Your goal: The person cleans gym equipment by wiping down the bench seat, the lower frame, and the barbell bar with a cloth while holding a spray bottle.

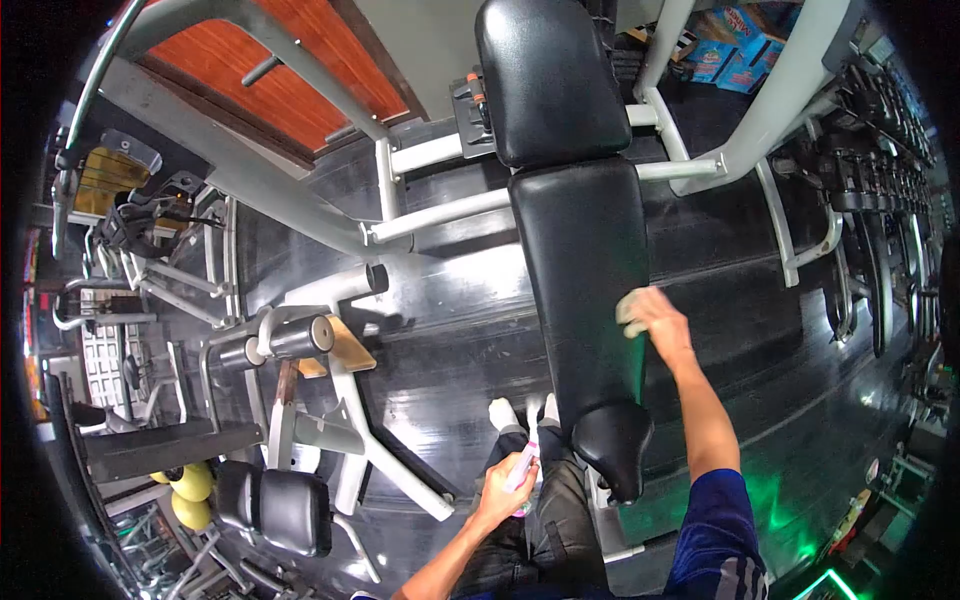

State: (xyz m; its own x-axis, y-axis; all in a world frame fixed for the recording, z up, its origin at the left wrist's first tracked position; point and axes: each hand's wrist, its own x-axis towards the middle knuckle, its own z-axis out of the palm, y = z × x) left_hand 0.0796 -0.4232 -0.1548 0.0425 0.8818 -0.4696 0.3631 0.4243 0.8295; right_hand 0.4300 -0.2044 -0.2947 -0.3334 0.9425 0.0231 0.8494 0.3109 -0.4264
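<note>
My right hand [660, 322] is closed on a pale, crumpled cloth [630, 312] at the right edge of the long black bench pad [580, 260]. Whether the cloth presses on the pad or hovers just over it, I cannot tell. Low in the middle, my left hand [508, 490] is wrapped round what looks like a white and pink spray bottle [522, 465], held in front of my legs. My fingers hide much of its body. Beyond the long pad is the black backrest [550, 80], and a small black seat [612, 445] is at its near end.
Grey frame tubes [440, 215] flank the bench. Left stands a machine with roller pads [305, 337] and a black seat [290, 510]. A dumbbell rack [875, 180] lines the right side. Blue boxes [735, 50] lie at the back, and my feet [503, 413] are beside the bench.
</note>
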